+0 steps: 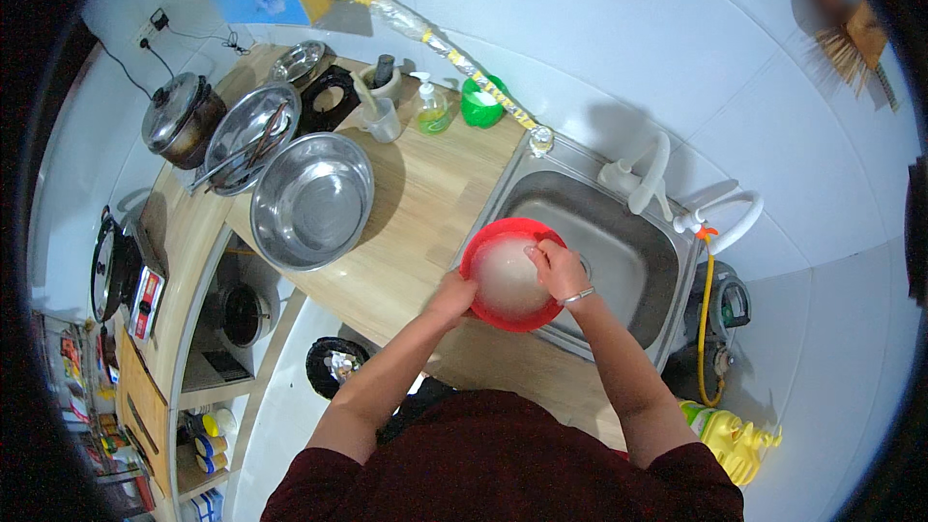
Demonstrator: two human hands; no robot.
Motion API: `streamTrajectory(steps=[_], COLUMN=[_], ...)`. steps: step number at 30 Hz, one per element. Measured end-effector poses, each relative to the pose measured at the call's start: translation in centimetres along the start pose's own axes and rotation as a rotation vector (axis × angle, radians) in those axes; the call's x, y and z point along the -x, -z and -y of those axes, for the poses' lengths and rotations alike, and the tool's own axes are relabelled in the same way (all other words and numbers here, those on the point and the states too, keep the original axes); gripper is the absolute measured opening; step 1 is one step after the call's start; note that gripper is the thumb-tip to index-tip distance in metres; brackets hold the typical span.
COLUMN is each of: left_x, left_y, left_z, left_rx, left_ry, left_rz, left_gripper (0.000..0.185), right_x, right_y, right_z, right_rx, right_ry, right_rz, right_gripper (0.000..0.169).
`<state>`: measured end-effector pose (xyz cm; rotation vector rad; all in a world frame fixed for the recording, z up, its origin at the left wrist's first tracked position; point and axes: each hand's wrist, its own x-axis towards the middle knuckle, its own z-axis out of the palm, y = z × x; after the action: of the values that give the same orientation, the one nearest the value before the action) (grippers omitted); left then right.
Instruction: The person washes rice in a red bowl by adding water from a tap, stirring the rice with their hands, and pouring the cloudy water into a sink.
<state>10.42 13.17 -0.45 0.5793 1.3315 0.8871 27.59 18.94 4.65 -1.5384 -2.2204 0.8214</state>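
Observation:
A red plastic basin (523,324) holds whitish, cloudy liquid (507,279). It is over the left part of the stainless steel sink (616,261), near the worktop edge. My left hand (453,297) grips the basin's left rim. Across the right rim reaches my right hand (562,270), wearing a metal bracelet (578,296) at the wrist. Its fingers are curled together above the liquid. Whether anything is between them is hidden.
A large steel bowl (315,203) stands left on the wooden worktop (428,196). Behind it are a colander bowl with utensils (250,138), a plastic cup (382,121), a soap pump bottle (433,109) and a green container (482,105). A white faucet (645,177) rises behind the sink.

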Motion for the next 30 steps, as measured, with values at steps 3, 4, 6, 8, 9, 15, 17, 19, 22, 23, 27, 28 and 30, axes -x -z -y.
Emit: streamTrajectory(steps=[3, 4, 6, 8, 9, 15, 17, 19, 22, 23, 27, 28, 30], left_x=[-0.7, -0.9, -0.9, -2.1, -2.2, -3.6, -5.7, -5.6, -3.0, -2.5, -3.0, -3.3, -3.2], left_y=[-1.0, -1.4, -2.1, -2.0, -2.2, -2.8, -1.3, -1.3, -2.6, -2.8, -2.4, -2.0, -1.7], left_z=[0.5, 0.4, 0.1, 1.9, 1.9, 3.1, 6.3, 6.4, 3.3, 2.7, 3.3, 3.8, 3.9], left_rx=[-0.104, -0.083, -0.04, -0.042, -0.043, -0.175, -0.216, -0.2, -0.109, -0.086, -0.043, -0.058, -0.089], left_ry=[-0.041, -0.009, 0.056, -0.039, -0.084, -0.032, -0.08, -0.066, 0.007, 0.011, -0.011, -0.035, -0.08], left_rz=[-0.006, 0.002, 0.011, 0.005, 0.005, -0.036, -0.053, -0.051, -0.013, 0.015, 0.053, 0.062, 0.088], left_gripper=[0.031, 0.031, 0.031, 0.032, 0.032, 0.038, 0.038, 0.038, 0.038, 0.037, 0.039, 0.039, 0.04], right_x=[-0.4, -0.6, -0.8, -1.0, -1.0, -1.6, -1.5, -0.9, -0.5, -0.6, -0.8, -0.7, -0.3], right_y=[-0.4, -1.0, -2.3, -2.8, -2.8, -7.2, -7.2, -5.4, -4.2, -3.7, -3.1, -2.8, -1.7], right_z=[-1.4, -1.5, -1.1, -0.1, 0.3, -5.1, -4.5, -2.8, -2.8, -2.9, -5.4, -5.5, -5.9], right_rx=[0.081, 0.148, 0.251, 0.289, 0.308, 0.324, 0.311, 0.281, 0.107, -0.028, -0.567, -0.716, -0.946], right_ry=[-0.08, -0.072, 0.0, -0.008, -0.015, 0.361, 0.373, 0.284, 0.155, 0.126, 0.031, -0.041, -0.137], right_rz=[0.013, 0.034, -0.013, 0.064, 0.103, -0.029, 0.01, 0.079, 0.075, 0.112, 0.167, 0.153, 0.117], right_gripper=[0.037, 0.04, 0.041, 0.039, 0.038, 0.028, 0.027, 0.027, 0.031, 0.031, 0.036, 0.037, 0.04])
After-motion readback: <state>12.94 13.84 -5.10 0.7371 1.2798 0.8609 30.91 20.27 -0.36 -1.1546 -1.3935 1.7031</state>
